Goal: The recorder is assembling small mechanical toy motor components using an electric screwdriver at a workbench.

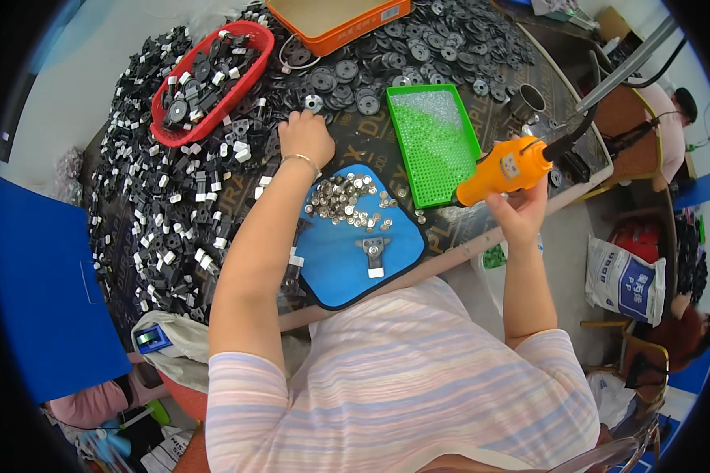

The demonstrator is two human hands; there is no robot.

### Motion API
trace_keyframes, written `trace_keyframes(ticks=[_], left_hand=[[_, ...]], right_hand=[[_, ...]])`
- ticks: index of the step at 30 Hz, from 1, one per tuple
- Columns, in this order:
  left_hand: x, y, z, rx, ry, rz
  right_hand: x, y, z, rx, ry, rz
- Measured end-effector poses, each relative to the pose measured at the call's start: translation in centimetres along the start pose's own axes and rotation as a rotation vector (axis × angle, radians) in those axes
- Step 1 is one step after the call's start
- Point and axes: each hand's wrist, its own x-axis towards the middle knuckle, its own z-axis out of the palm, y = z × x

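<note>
My right hand [521,213] grips an orange electric screwdriver [503,169], held up beside the green tray at the table's front edge. My left hand [306,140] is stretched forward with its fingers curled at a black disc with a shiny metal hub [313,103], at the near edge of the disc pile. Below that hand, a blue mat [335,280] bears a heap of small round metal pieces [343,197]. Nearer me on the mat lies one black part with a white end [373,256], a round metal piece at its middle.
Many black-and-white parts [166,229] cover the table's left side. A red basket [160,130] holds more. Black discs [418,47] spread across the back beside an orange box [347,35]. The green tray [418,185] contains small clear pieces. A metal cup [526,102] stands at right.
</note>
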Motion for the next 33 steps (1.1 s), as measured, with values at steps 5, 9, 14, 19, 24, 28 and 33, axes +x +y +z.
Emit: trace_keyframes(ticks=[5, 9, 14, 19, 24, 28, 33], left_hand=[[1.8, -0.7, -0.5, 0.189, -0.137, 0.122], [1.3, -3.0, -1.6, 0.044, -0.039, 0.17], [-4.4, -1.6, -4.7, -0.837, 0.13, 0.185], [-14.6, 2.3, -5.9, -0.987, -0.048, 0.331], [-18.1, 3.8, -4.0, -1.104, -0.01, 0.064], [-18.6, 4.5, -3.4, -1.152, 0.032, -0.02], [-19.0, 5.0, -2.9, -1.332, 0.003, -0.048]], right_hand=[[-1.0, -0.6, -0.6, -0.064, 0.109, -0.211], [-2.4, -1.6, -0.3, -0.239, 0.257, -0.561], [-3.6, -3.0, 2.1, -0.401, -0.309, -0.554], [-5.2, 1.2, 5.8, -0.302, -0.563, 0.187], [-5.5, 1.4, 7.7, -0.193, -0.665, 0.231], [-6.1, 1.9, 8.1, -0.242, -0.616, 0.063], [-6.2, 2.2, 7.7, -0.31, -0.555, 0.104]])
